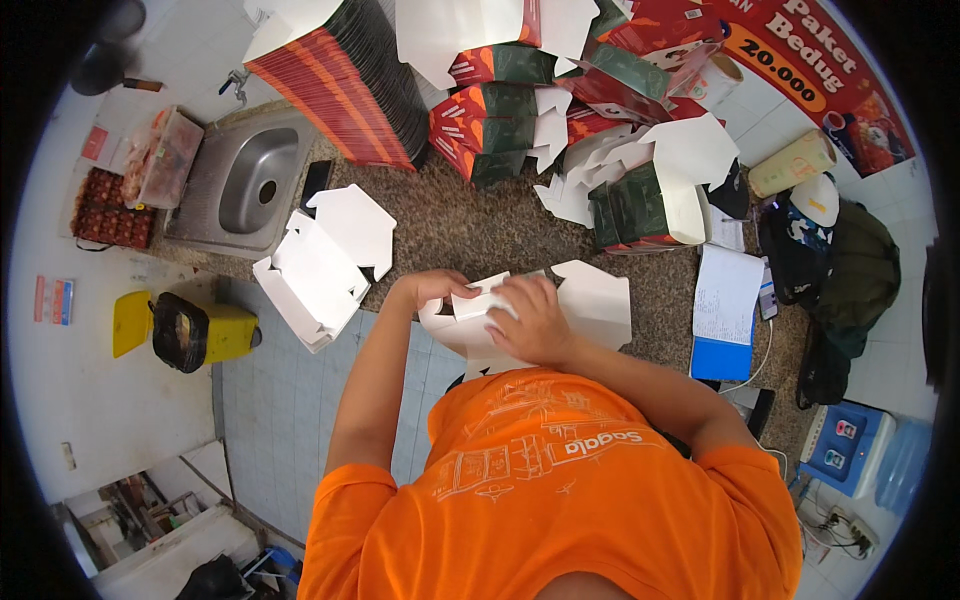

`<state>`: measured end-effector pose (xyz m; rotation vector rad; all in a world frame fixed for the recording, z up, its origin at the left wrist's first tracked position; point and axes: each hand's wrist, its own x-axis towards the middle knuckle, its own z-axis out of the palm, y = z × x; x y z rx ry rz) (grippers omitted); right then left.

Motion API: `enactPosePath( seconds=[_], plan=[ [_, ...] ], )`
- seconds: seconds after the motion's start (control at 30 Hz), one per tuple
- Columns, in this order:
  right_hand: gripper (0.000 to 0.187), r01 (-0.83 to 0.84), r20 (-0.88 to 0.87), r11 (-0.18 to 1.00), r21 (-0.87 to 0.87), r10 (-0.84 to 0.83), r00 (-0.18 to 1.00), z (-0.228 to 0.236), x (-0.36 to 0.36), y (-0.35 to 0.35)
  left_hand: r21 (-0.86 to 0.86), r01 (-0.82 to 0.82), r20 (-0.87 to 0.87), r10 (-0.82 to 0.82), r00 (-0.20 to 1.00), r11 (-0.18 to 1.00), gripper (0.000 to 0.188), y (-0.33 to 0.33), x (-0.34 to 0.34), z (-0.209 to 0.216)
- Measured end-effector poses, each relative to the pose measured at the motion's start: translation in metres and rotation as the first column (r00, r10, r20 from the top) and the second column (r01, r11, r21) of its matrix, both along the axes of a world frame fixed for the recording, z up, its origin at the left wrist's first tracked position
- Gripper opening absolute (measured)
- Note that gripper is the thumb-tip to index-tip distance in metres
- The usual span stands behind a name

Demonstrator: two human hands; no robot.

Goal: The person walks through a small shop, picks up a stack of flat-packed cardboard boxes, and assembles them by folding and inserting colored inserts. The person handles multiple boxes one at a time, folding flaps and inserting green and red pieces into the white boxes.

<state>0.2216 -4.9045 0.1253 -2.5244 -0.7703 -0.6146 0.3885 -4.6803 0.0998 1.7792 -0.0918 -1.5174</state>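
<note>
A white cardboard food box [595, 300], partly folded, lies at the counter's near edge against my orange shirt. My left hand [432, 288] grips its left part, fingers bent over the raised wall. Over the middle of the box, my right hand [537, 322] has its fingers curled on a white flap; the fingertips are partly hidden. To the left, a second white box [318, 275] lies opened out with its lid flap spread. Folded red and green boxes [490, 125] are piled at the back, and one dark green box [640, 210] stands nearer on the right.
A tall stack of flat red boxes [345, 90] stands at the back, beside a steel sink [262, 185]. On the right are an open notebook [727, 300], a phone [767, 300] with a cable, and dark bags [835, 260]. A yellow bin [225, 335] stands on the floor at left.
</note>
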Motion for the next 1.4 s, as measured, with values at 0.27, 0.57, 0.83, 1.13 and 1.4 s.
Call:
enactPosePath(
  seconds=[0.27, 0.57, 0.83, 1.13, 1.4],
  plan=[
    [0.089, 0.049, -0.233, 0.979, -0.198, -0.095, 0.968, 0.008, 0.013, -0.027, -0.201, -0.309, -0.335, 0.231, 0.913, 0.929, 0.035, -0.002, -0.011, -0.028],
    [0.067, -0.233, -0.612, 0.909, -0.344, -0.029, 0.791, 0.021, 0.043, -0.030, 0.025, 0.180, 0.046, -0.181, 0.982, 0.983, 0.030, -0.020, 0.003, 0.000],
    [0.054, -0.043, -0.713, 0.951, -0.307, -0.200, 0.672, 0.032, 0.058, -0.042, -0.012, -0.027, 1.000, 0.011, -0.024, 1.000, 0.059, -0.045, -0.116, 0.045],
    [0.043, -0.101, -0.537, 0.955, -0.280, -0.068, 0.841, 0.004, 0.041, -0.044, 0.100, 0.116, 0.860, -0.145, 0.489, 0.988, 0.030, -0.036, -0.098, 0.009],
    [0.034, 0.094, -0.145, 0.973, -0.209, -0.125, 0.981, -0.008, 0.026, -0.034, -0.041, 0.067, 0.876, 0.004, 0.482, 0.997, 0.022, -0.034, -0.102, 0.012]
  ],
)
